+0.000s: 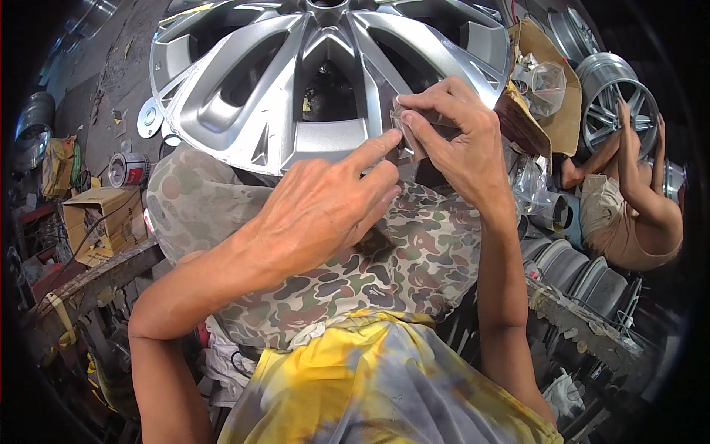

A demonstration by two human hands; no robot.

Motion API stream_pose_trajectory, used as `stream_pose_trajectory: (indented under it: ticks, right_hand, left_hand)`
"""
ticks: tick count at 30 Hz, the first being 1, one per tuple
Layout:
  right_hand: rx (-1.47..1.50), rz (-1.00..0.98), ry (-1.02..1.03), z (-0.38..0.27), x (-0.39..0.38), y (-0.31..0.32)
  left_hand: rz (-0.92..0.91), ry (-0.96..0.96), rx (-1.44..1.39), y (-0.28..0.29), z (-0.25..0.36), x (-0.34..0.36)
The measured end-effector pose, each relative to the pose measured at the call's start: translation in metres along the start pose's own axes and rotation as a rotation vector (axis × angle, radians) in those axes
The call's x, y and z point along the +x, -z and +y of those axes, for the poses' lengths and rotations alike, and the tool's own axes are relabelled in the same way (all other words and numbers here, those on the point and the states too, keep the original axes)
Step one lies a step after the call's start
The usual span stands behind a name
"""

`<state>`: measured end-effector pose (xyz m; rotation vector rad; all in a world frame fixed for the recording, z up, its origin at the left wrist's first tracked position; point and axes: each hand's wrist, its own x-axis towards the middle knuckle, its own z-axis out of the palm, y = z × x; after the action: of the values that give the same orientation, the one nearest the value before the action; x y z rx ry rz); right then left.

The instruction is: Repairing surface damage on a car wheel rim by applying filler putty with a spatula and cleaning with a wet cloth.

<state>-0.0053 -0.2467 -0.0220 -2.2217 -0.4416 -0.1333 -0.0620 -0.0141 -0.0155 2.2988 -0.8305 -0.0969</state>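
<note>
Pose, left hand (318, 203): palm down, forefinger stretched toward the right thumb; whether it grips anything, cannot tell.
Pose, right hand (466, 148): arched, thumb and forefinger pinching the thin sheet (409, 151).
Hands: close together.
Sheet: one, at the wheel's near edge, right of its middle.
Wheel (285, 81): one, silver.
Can (133, 174): one, left of the wheel.

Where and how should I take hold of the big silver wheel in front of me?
Probably by the spoke left of the near middle opening, coming from above with the left hand. The wheel faces upward, and gaps on both sides of that spoke should let fingers wrap it.
</note>
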Motion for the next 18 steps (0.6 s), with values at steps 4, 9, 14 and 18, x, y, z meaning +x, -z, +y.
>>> stream_pose_trajectory:
  ticks: [4,9,14,18]
  right_hand:
    - [0.010,-0.012,0.038,0.003,0.000,0.001]
    - [0.028,0.017,-0.024,-0.002,-0.003,0.013]
    - [0.009,0.075,-0.061,-0.016,-0.019,0.016]
    - [-0.024,0.072,-0.003,-0.026,-0.045,0.005]
  left_hand:
    - [0.037,-0.006,-0.036,0.001,-0.002,0.000]
    - [0.191,0.107,-0.105,0.030,-0.015,0.008]
    - [0.471,0.159,-0.054,0.040,-0.028,0.005]
    - [0.342,0.122,-0.085,0.039,-0.025,-0.001]
